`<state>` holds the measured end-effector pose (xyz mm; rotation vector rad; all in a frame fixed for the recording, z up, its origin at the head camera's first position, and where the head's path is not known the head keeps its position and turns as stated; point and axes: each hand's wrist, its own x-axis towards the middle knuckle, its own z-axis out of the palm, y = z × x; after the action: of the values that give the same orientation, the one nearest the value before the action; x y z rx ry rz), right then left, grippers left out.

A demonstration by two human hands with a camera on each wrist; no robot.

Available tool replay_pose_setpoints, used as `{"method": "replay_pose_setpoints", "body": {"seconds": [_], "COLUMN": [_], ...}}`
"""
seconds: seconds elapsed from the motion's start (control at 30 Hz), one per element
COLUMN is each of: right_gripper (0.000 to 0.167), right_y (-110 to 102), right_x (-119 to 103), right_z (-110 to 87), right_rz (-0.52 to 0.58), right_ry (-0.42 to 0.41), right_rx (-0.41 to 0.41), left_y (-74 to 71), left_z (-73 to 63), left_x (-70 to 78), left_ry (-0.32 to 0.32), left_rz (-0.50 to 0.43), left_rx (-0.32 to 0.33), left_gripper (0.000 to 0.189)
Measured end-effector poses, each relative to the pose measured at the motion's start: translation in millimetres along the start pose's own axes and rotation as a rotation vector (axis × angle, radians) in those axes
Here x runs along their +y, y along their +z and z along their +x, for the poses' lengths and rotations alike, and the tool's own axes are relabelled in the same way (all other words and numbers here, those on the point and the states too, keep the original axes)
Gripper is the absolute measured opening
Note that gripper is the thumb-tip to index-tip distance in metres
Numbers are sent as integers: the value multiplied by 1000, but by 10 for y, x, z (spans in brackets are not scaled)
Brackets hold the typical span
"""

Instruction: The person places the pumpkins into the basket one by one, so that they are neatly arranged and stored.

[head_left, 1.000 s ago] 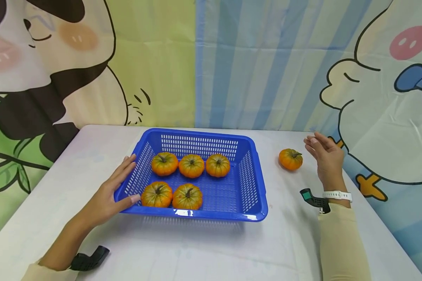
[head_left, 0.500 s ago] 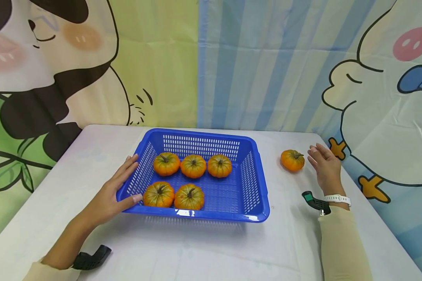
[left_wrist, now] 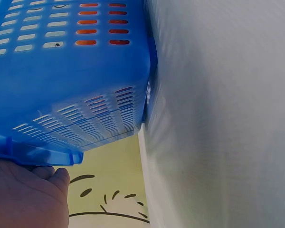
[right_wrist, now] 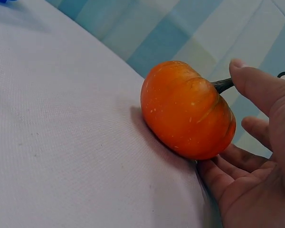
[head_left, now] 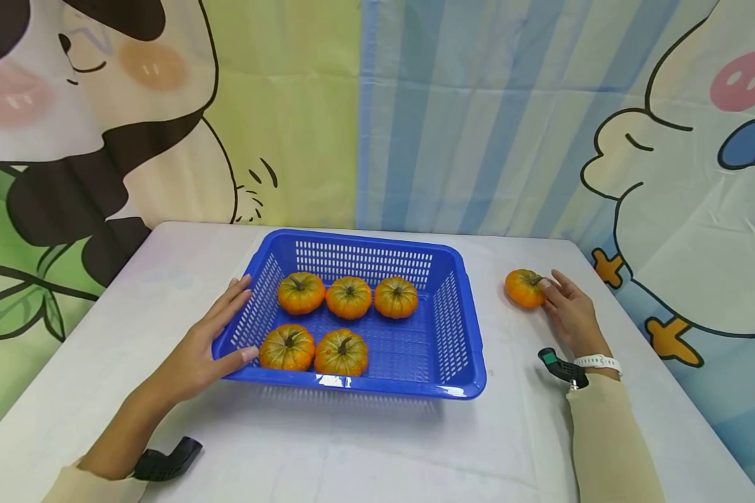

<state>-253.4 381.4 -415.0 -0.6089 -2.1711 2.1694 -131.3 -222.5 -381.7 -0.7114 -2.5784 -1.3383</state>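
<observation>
A small orange pumpkin point(head_left: 523, 288) sits on the white table, right of the blue basket point(head_left: 390, 386). My right hand point(head_left: 571, 311) is at this pumpkin's right side. In the right wrist view, the thumb point(right_wrist: 256, 85) is at the dark stem and other fingers lie low against the pumpkin point(right_wrist: 185, 114), not closed round it. My left hand point(head_left: 191, 363) rests along the basket's left side, fingers extended, thumb at the front left corner. The left wrist view shows part of that hand point(left_wrist: 26, 197) at the basket rim point(left_wrist: 42, 154).
Inside the basket are several pumpkins: a back row point(head_left: 349, 298) of three and a front pair point(head_left: 341, 353). The white tabletop point(head_left: 327, 447) reaches back to a cartoon-printed curtain point(head_left: 428, 140). Each wrist bears a black camera mount point(head_left: 166, 461).
My right hand has come down and leftward from above the table to the lone pumpkin, touching it. The left hand stays at the basket, and the view has shifted slightly.
</observation>
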Motion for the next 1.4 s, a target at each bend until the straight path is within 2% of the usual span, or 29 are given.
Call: {"method": "replay_pose_setpoints", "body": {"seconds": [0.13, 0.27, 0.37, 0.47, 0.73, 1.17, 1.4], "right_gripper": [90, 83, 82, 81, 83, 82, 84], "right_y": [5, 27, 52, 89, 130, 123, 118], "right_x": [27, 38, 43, 39, 56, 72, 72], "right_z": [6, 1, 4, 4, 7, 15, 11], "right_rz": [-1, -170, -324, -371, -380, -317, -343], "right_ry": [-7, -29, -83, -125, -118, -100, -92], "right_rx": [-21, -28, -37, -37, -36, -38, -34], "left_y": [1, 0, 0, 1, 1, 3, 9], "left_z": [9, 7, -2, -7, 1, -5, 4], "left_x": [-4, -10, -12, -14, -9, -6, -16], "left_ry": [5, 1, -6, -8, -4, -4, -4], "left_rz": [8, 9, 11, 16, 19, 18, 20], "left_rx": [-2, -2, -1, 1, 2, 5, 1], "left_gripper": [84, 85, 85, 85, 84, 84, 85]}}
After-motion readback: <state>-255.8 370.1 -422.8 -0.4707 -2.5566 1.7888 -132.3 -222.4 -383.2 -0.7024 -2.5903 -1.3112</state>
